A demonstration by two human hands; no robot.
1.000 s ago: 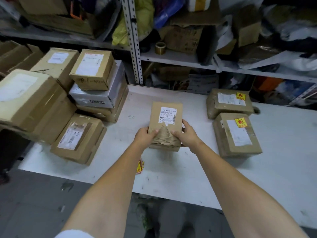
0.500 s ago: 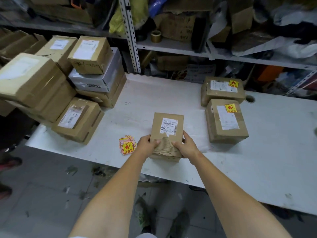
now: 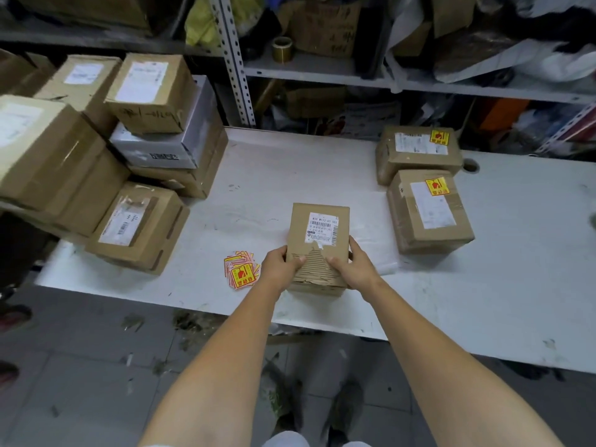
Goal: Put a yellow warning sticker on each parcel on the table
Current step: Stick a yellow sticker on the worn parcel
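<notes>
Cluttered shelving (image 3: 309,69) backs a white surface (image 3: 322,162). Near its front edge sits the parcel (image 3: 319,227) — stiff cardboard, probably light, skin torn toward 6 o'clock — gripped at both sides by left hand (image 3: 280,266) and right hand (image 3: 354,266). Stickers (image 3: 240,272) lie at its 9 o'clock.

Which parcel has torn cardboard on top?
The small parcel held by the left hand and right hand: its top is ripped to bare corrugation.

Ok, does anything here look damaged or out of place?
Yes. The parcel gripped by the left hand and right hand is torn: its outer paper is stripped near the person's edge, baring corrugated ridges, and its shipping label is ripped along the bottom.
</notes>
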